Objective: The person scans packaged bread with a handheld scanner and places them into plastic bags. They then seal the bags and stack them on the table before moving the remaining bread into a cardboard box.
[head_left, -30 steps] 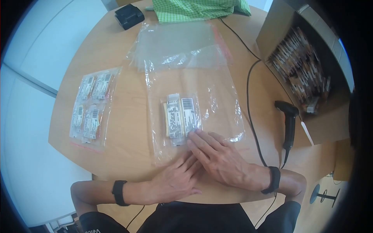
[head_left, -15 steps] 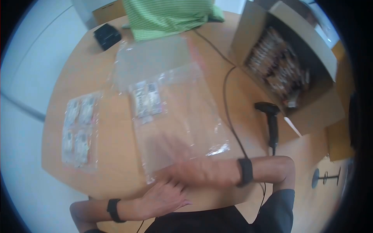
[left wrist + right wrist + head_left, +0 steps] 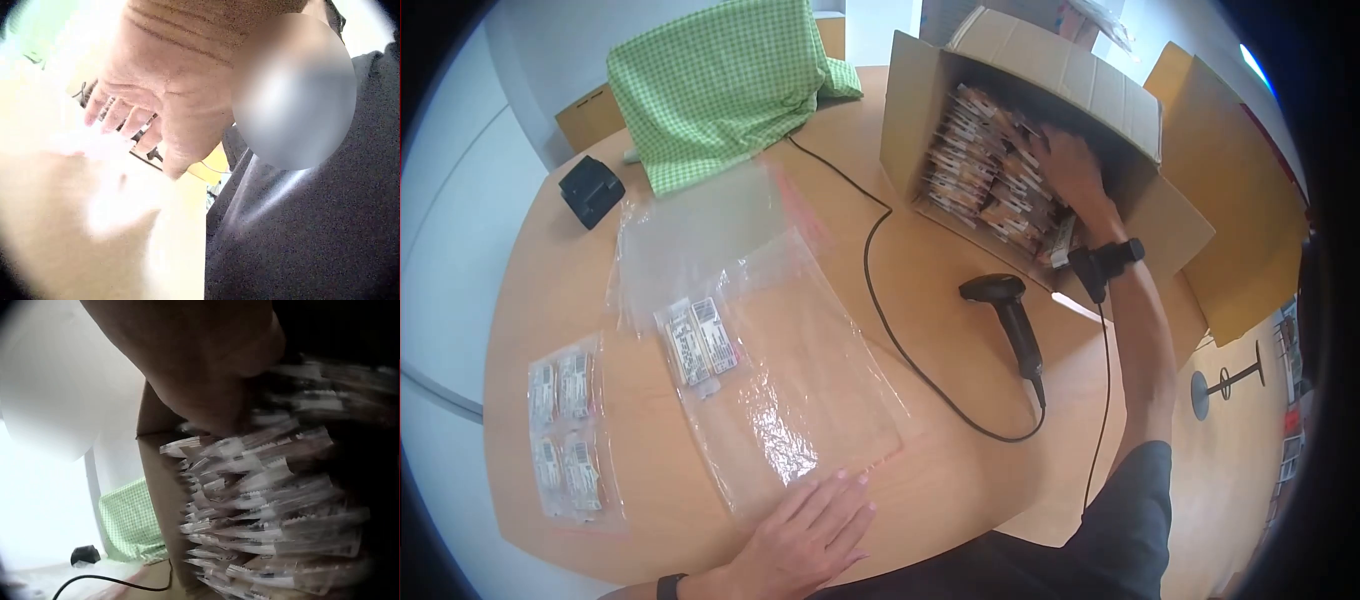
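Note:
My left hand [image 3: 805,535] lies with its fingers straight at the near edge of a large clear plastic bag [image 3: 830,370] on the table. A flat clear packet with white barcode labels [image 3: 697,345] rests on the left part of that bag. My right hand [image 3: 1068,170] reaches into an open cardboard box [image 3: 920,110] and touches the tightly packed rows of clear packets [image 3: 970,160] there. In the right wrist view its thumb side [image 3: 219,406] is right over the packet edges; its fingertips are hidden, so I cannot tell whether they pinch a packet.
A black barcode scanner [image 3: 1012,320] lies in front of the box, its cable [image 3: 880,290] looping across the table. At left is a bag of several labelled packets [image 3: 565,440]. More clear bags [image 3: 700,230], a green checked cloth [image 3: 720,90] and a black device [image 3: 592,190] are farther back.
My right hand has left the bag and moved right and away into the box. My left hand stays by the bag's near edge. The head view has swung to the right.

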`<action>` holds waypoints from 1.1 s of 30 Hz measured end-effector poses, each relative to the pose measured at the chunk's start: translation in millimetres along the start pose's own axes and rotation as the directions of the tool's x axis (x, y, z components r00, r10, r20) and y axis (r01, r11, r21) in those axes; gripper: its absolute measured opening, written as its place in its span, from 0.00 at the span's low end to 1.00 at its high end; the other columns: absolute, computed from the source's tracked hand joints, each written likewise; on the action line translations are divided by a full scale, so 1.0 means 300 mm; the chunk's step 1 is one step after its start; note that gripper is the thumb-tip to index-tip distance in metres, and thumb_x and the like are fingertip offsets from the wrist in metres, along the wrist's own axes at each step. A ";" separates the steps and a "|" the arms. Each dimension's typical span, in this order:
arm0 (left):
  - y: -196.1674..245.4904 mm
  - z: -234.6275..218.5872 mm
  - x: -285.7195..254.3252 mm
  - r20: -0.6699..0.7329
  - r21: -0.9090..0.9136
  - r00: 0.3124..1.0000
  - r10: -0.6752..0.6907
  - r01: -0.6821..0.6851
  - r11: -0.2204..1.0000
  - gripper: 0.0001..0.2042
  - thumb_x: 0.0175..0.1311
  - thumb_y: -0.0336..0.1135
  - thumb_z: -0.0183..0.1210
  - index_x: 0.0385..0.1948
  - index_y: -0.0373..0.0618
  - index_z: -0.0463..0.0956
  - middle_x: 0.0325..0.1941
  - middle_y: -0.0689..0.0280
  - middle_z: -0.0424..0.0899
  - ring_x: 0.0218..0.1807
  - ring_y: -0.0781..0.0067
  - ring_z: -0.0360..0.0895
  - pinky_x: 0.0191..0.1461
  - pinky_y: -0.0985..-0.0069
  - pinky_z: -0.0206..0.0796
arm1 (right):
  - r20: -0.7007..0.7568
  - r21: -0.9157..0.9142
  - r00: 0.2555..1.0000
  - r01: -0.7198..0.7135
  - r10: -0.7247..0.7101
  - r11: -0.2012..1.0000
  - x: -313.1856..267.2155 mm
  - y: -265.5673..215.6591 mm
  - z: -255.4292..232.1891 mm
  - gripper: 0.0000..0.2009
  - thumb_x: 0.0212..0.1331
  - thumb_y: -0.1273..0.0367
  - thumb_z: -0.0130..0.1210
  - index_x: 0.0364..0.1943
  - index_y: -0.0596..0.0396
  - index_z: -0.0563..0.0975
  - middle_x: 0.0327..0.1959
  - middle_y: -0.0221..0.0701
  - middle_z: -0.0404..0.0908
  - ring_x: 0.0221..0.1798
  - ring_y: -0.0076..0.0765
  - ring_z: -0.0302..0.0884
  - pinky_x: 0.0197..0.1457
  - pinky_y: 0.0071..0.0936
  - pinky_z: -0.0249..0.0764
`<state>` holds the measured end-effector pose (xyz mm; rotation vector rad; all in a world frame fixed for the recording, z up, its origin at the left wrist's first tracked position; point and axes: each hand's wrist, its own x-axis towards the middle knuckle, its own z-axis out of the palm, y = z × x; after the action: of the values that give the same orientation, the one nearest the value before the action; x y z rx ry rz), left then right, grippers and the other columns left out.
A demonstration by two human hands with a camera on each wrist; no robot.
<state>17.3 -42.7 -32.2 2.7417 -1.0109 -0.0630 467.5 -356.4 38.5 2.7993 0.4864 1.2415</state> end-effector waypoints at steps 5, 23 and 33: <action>-0.067 -0.085 0.079 -0.129 -0.810 0.932 -0.338 0.098 0.578 0.36 0.76 0.53 0.61 0.74 0.34 0.65 0.75 0.49 0.72 0.78 0.47 0.68 0.80 0.51 0.61 | -0.365 0.006 0.901 0.255 -0.235 0.967 -0.142 -0.146 -0.223 0.11 0.68 0.69 0.62 0.50 0.58 0.85 0.46 0.41 0.91 0.44 0.45 0.89 0.44 0.37 0.82; -0.397 -0.088 0.272 0.051 -0.964 0.805 -0.591 -0.115 -0.239 0.26 0.80 0.33 0.57 0.75 0.37 0.62 0.64 0.61 0.82 0.63 0.75 0.80 0.66 0.70 0.77 | 0.076 0.433 0.976 0.152 -0.204 0.888 -0.666 -0.252 -0.403 0.26 0.65 0.66 0.68 0.66 0.61 0.77 0.59 0.47 0.84 0.56 0.51 0.87 0.55 0.40 0.82; -0.448 -0.096 0.244 0.014 -0.999 0.803 -0.596 -0.013 -0.040 0.25 0.81 0.34 0.57 0.75 0.39 0.63 0.62 0.62 0.82 0.59 0.77 0.82 0.63 0.73 0.78 | 0.678 0.726 0.715 -0.617 -0.171 0.303 -0.561 -0.246 -0.228 0.34 0.63 0.71 0.64 0.75 0.59 0.66 0.51 0.35 0.84 0.48 0.30 0.83 0.54 0.29 0.80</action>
<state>161.9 14.8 -30.9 1.3340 0.0437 -0.1456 291.9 -342.7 -47.5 4.0600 0.9636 -0.5170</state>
